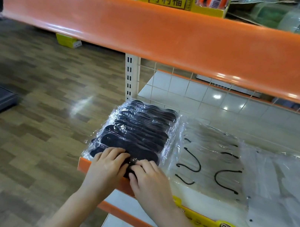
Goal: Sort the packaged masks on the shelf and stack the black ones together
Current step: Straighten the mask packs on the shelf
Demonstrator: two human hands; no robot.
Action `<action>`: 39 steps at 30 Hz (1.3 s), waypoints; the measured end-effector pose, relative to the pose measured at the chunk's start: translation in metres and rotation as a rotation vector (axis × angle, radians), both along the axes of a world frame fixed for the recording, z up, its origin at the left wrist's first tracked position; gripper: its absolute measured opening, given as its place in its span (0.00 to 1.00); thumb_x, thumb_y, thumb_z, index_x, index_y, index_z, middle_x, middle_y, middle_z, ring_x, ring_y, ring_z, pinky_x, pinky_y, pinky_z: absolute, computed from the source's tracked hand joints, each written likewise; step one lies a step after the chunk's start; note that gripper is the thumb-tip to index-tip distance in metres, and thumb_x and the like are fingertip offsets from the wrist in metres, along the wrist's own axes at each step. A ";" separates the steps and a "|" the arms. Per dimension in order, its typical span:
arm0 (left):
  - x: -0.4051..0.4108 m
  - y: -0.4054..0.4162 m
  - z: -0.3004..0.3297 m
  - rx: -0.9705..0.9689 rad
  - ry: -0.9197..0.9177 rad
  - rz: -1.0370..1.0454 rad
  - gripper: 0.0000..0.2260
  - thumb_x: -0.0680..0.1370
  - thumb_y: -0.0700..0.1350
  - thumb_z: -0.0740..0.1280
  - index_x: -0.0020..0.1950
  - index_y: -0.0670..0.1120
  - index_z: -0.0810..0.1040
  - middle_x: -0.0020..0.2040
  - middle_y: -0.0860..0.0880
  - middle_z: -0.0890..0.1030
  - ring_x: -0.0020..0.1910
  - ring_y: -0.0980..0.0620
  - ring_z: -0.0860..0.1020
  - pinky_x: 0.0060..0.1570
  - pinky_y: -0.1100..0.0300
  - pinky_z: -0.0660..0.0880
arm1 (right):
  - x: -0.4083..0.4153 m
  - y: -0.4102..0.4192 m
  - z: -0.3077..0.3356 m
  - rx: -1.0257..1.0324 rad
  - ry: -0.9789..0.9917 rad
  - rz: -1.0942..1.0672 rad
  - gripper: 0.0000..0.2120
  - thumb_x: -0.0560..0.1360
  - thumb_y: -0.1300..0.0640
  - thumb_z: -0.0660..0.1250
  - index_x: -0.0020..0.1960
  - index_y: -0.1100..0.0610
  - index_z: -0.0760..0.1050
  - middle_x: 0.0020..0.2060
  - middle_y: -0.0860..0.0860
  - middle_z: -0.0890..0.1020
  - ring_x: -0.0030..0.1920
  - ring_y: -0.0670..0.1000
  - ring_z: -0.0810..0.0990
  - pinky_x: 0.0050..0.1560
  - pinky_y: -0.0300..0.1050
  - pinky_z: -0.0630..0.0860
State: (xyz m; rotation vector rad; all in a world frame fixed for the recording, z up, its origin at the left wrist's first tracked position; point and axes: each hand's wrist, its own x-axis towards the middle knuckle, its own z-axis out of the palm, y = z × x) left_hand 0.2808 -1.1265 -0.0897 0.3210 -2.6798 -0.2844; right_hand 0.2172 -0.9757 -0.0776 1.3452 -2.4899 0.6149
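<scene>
Black mask packs (pixel 138 131), overlapped row, shelf (pixel 196 99) left end; left hand (pixel 107 162) and right hand (pixel 147 179) resting on nearest pack; white mask packs (pixel 210 157) just beside.

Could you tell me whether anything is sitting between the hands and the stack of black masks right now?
Nothing visible does. The left hand and the right hand both rest directly on the near end of the black mask stack. The white masks with black loops lie beside the stack.

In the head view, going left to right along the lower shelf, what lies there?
Stack of black masks, with the left hand and the right hand resting on its near end → packs of white masks with black ear loops → clear packs of white masks.
</scene>
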 end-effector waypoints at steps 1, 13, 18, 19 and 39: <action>0.000 0.002 0.000 -0.013 -0.012 0.013 0.14 0.74 0.49 0.58 0.51 0.48 0.82 0.51 0.52 0.80 0.52 0.50 0.77 0.42 0.53 0.74 | 0.000 0.000 0.001 -0.003 -0.002 -0.006 0.14 0.77 0.52 0.55 0.48 0.50 0.80 0.46 0.45 0.79 0.46 0.47 0.77 0.45 0.42 0.78; -0.017 -0.006 0.012 -0.041 -0.219 0.136 0.25 0.71 0.47 0.74 0.67 0.46 0.73 0.65 0.40 0.75 0.65 0.37 0.72 0.49 0.39 0.75 | -0.027 -0.008 0.007 0.241 -0.042 -0.124 0.22 0.72 0.48 0.69 0.62 0.55 0.74 0.66 0.58 0.73 0.67 0.58 0.71 0.62 0.54 0.72; -0.041 -0.010 0.015 -0.022 -0.241 0.214 0.24 0.77 0.54 0.65 0.71 0.47 0.70 0.70 0.40 0.70 0.71 0.37 0.65 0.61 0.38 0.67 | -0.052 -0.012 0.018 0.293 -0.120 -0.102 0.21 0.81 0.47 0.55 0.70 0.56 0.64 0.71 0.53 0.64 0.70 0.54 0.62 0.69 0.50 0.61; -0.045 -0.010 0.015 -0.025 -0.268 0.219 0.24 0.79 0.56 0.62 0.73 0.48 0.67 0.73 0.41 0.67 0.73 0.39 0.62 0.65 0.40 0.63 | -0.055 -0.013 0.018 0.294 -0.117 -0.103 0.21 0.81 0.47 0.54 0.70 0.57 0.64 0.71 0.53 0.64 0.70 0.54 0.62 0.70 0.49 0.61; -0.044 0.003 0.013 -0.060 -0.295 0.166 0.21 0.76 0.49 0.59 0.66 0.44 0.75 0.66 0.38 0.74 0.66 0.37 0.72 0.57 0.41 0.71 | -0.033 -0.004 -0.005 0.176 0.015 0.019 0.15 0.66 0.48 0.70 0.52 0.51 0.80 0.54 0.48 0.81 0.55 0.49 0.79 0.55 0.46 0.76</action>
